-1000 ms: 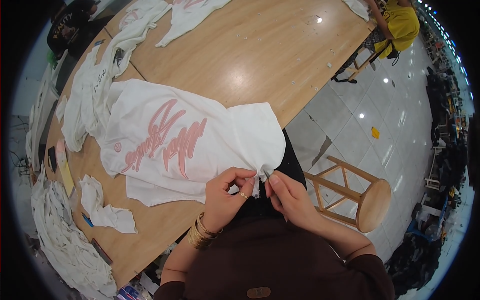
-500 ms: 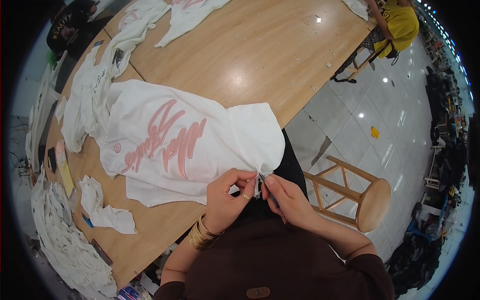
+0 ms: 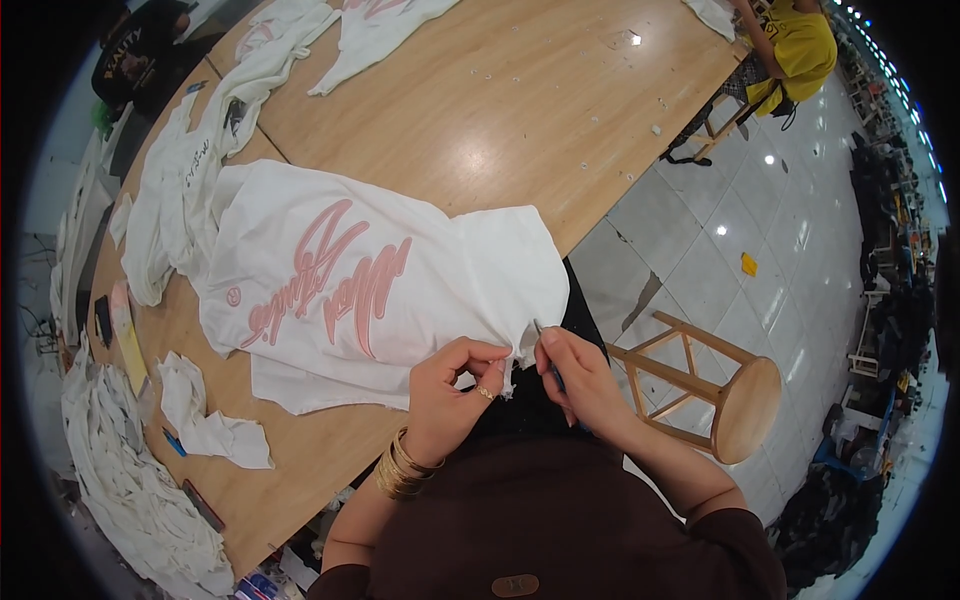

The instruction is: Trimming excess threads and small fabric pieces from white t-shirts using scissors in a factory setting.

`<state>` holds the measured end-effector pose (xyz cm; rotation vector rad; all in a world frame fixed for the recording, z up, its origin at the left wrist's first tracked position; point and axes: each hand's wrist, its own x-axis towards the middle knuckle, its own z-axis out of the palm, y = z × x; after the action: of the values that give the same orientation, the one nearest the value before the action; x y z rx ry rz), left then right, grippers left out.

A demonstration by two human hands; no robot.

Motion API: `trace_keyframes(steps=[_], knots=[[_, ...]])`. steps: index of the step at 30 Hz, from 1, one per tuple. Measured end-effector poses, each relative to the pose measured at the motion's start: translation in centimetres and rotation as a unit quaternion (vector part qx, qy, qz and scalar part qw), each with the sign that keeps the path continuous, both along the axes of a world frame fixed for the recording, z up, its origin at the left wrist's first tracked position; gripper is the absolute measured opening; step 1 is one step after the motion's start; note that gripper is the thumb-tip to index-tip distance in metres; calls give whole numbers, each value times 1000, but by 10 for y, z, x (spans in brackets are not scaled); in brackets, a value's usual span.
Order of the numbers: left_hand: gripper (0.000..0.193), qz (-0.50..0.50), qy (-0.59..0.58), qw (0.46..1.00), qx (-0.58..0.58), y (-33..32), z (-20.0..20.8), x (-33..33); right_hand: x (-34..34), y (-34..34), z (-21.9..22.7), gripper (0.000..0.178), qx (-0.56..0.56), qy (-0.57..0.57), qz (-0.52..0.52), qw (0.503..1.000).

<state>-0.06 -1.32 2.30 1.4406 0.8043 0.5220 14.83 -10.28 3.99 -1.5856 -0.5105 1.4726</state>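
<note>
A white T-shirt (image 3: pixel 430 250) with pink script lettering lies across the table edge, its near right part hanging over toward my lap. My left hand (image 3: pixel 452 388) is closed, thumb and forefinger pinching a gathered bit of the shirt's edge. Just to the right, my right hand (image 3: pixel 583 378) is wrapped around small thread snips (image 3: pixel 556 376). Their blue handle shows in part below the fingers, and a dark metal tip points up beside the cloth. The tip and the pinched edge are slightly apart. Most of the snips is hidden by my fingers.
The wooden table (image 3: pixel 480 110) holds more white garments (image 3: pixel 180 190), a white scrap (image 3: pixel 212 415) and a large white cloth pile (image 3: pixel 140 480). A wooden stool (image 3: pixel 745 408) stands at right. A person in yellow (image 3: pixel 803 50) sits far right; another in black (image 3: pixel 135 55) is far left.
My right hand has moved a little to the right with the snips, away from the pinched edge. My left hand has shifted slightly left, still pinching the shirt.
</note>
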Motion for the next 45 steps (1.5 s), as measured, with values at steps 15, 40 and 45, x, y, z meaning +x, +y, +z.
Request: trace_keyframes(steps=[15, 40, 45], knots=[[13, -21, 43, 999, -15, 8, 0, -5, 4, 8, -17, 17, 125, -455, 37, 881], [11, -28, 48, 998, -37, 12, 10, 0, 11, 6, 17, 30, 87, -330, 67, 938], [12, -26, 51, 997, -47, 12, 11, 1, 7, -3, 40, 27, 34, -37, 111, 993]])
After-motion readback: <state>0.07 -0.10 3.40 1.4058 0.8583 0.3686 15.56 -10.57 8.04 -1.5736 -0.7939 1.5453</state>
